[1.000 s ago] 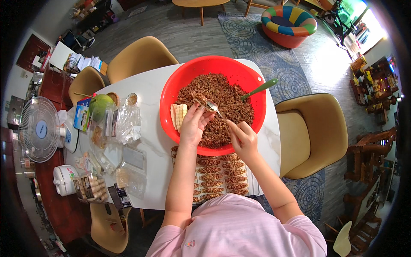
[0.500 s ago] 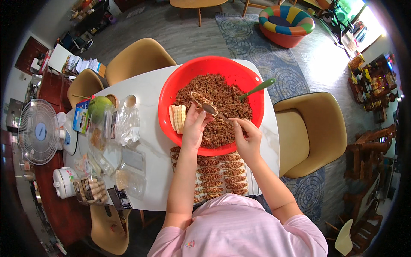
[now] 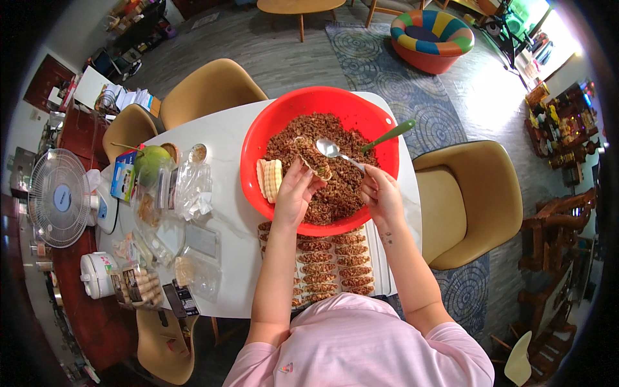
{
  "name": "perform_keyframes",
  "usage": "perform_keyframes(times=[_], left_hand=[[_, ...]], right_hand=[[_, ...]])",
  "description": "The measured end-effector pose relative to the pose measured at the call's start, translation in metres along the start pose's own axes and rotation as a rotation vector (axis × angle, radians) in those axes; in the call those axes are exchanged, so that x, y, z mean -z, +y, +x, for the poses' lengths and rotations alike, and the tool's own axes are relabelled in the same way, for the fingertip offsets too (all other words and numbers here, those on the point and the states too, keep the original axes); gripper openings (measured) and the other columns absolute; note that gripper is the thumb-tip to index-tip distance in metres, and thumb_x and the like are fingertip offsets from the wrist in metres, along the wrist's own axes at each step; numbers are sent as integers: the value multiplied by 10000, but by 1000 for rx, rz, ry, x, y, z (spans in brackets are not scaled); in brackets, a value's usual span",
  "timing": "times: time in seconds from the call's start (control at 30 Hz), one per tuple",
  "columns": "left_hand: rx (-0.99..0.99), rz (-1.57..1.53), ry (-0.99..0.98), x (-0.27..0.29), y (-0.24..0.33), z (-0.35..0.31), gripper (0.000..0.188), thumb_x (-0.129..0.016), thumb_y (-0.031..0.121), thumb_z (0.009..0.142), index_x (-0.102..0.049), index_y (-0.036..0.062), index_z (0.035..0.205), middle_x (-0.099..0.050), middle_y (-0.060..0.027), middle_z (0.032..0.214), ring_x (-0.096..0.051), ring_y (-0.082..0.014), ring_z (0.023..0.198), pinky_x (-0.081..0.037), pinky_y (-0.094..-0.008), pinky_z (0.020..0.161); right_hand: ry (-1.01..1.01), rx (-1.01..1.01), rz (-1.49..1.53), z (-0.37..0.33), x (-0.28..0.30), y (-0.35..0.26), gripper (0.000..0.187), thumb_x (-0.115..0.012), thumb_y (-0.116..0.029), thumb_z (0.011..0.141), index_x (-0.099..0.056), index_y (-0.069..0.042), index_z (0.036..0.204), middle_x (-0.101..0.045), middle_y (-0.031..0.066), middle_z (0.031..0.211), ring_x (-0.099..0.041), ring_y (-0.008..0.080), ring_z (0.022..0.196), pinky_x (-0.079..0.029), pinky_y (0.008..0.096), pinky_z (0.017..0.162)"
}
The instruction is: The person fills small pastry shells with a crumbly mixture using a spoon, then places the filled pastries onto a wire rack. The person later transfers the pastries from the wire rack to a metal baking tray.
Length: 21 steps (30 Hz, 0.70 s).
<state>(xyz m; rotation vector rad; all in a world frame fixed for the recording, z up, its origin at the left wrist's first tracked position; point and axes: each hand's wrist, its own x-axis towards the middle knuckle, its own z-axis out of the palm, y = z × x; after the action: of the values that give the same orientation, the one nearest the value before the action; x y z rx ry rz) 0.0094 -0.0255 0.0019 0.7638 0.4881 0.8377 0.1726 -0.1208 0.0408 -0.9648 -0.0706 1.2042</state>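
Over a large red basin (image 3: 256,116) filled with brown crumbly filling (image 3: 342,197), my left hand (image 3: 298,190) holds a pale boat-shaped wafer shell (image 3: 316,166) with brown filling in it. My right hand (image 3: 382,190) grips a metal spoon (image 3: 329,148) by its handle; the bowl of the spoon is just beyond the shell, apart from it. A stack of empty pale shells (image 3: 269,180) rests inside the basin's left edge. A green-handled utensil (image 3: 393,134) is stuck in the filling at the right. Below the basin, rows of filled shells (image 3: 317,266) lie on a tray.
On the white table (image 3: 225,161) at left lie clear plastic packaging (image 3: 191,187), a green fruit (image 3: 153,161), and a pack of shells (image 3: 137,287). A white fan (image 3: 61,193) stands farther left. Tan chairs (image 3: 477,200) surround the table.
My right hand has moved slightly right and turned, drawing the spoon off the shell so its bowl now faces up. The shell in my left hand has tilted and shifted slightly lower.
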Motion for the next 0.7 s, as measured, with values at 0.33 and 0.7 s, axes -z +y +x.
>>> perform_keyframes(times=[0.33, 0.7], left_hand=[[43, -68, -20, -5, 3, -3, 374, -425, 68, 950, -401, 81, 1324, -553, -47, 1146, -584, -176, 1002, -511, -324, 849], [-67, 11, 58, -5, -4, 0, 353, -459, 96, 949, -397, 80, 1297, -569, -53, 1101, -585, -177, 977, -508, -314, 832]], right_hand=[[-50, -258, 125, 7, 13, 4, 92, -502, -110, 904, -507, -42, 841, -307, -63, 566, -243, 44, 426, -170, 215, 373], [11, 253, -388, -23, -3, -11, 163, -552, -122, 901, -646, 11, 903, -423, -80, 570, -317, 5, 484, -216, 202, 420]])
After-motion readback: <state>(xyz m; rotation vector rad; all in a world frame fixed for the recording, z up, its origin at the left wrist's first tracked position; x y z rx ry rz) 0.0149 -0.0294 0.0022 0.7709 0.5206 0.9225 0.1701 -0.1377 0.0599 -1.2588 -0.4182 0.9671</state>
